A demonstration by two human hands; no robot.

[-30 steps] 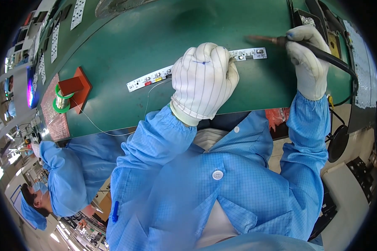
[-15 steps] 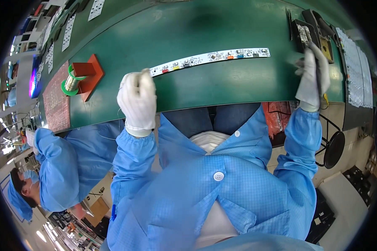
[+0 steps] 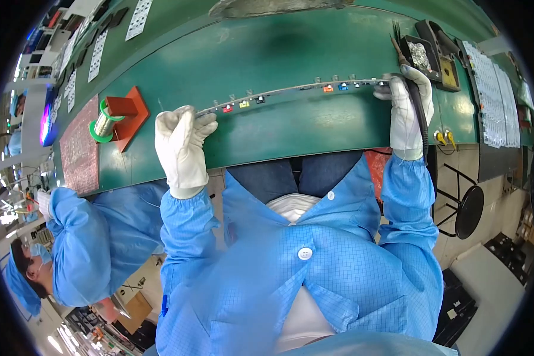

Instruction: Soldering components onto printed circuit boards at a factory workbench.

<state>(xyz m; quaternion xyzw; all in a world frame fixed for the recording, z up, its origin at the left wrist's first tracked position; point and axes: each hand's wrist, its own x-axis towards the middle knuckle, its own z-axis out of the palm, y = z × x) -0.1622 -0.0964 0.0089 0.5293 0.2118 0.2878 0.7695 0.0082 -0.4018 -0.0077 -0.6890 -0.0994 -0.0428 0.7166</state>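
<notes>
Holding circuit strip edge-on over green table, lengthwise left to right, pinched equally near by left hand at one end and right hand, also wrapped around soldering iron, at other.

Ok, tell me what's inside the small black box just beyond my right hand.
A crumpled silvery clump sits in the black box. It covers the floor beneath it, so anything under there cannot be seen.

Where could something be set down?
Bench is bare beyond the strip board, from red spool stand to black tray, and on its near side, between left hand and right hand. Crowded: right end, with tray, soldering iron and white strips.
</notes>
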